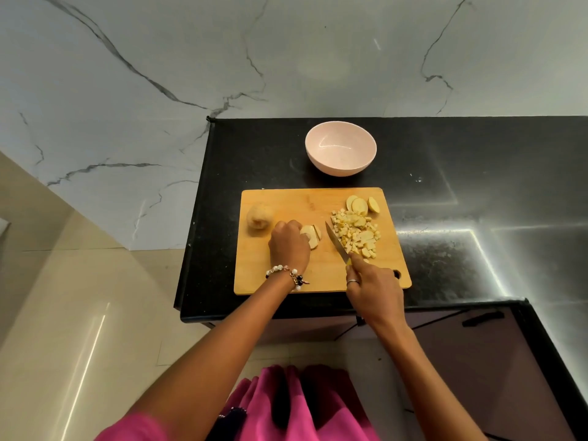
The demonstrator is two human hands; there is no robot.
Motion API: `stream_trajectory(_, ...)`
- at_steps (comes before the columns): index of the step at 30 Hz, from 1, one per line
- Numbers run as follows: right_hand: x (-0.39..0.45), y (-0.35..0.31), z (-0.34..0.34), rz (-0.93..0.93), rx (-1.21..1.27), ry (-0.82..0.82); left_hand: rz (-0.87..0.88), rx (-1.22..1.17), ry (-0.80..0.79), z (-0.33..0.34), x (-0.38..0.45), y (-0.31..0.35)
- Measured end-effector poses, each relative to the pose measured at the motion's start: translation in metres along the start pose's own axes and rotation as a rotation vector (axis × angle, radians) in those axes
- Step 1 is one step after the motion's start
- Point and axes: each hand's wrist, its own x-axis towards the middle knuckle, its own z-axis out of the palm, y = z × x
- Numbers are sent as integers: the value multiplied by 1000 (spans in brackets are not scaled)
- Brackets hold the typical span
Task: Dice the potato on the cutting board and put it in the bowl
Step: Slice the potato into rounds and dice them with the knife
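A wooden cutting board (286,202) lies on the black counter. My left hand (288,245) has its fingers curled down on a few potato slices (313,235) at the board's middle. My right hand (372,288) grips a yellow-handled knife (335,241), its blade lifted just right of the slices. A heap of diced potato (356,233) fills the board's right side, with three slices (362,205) behind it. An uncut peeled potato chunk (259,218) sits at the board's left. A pale pink bowl (340,152) stands behind the board with nothing in it.
The black counter (461,186) runs right from the board and ends at an edge just left of it, above a beige floor (79,297). A marble wall (286,58) rises behind. Cabinet fronts (477,361) lie below the counter's near edge.
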Motion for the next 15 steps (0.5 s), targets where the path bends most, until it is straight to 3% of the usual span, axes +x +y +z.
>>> stream_trajectory(8,-7,4,-1,-90,-114,-113,-173,-126,-38,8,2,4)
stream_trajectory(15,-14,10,-8,-90,-132,-77,-192,-157,-14,14,-2,9)
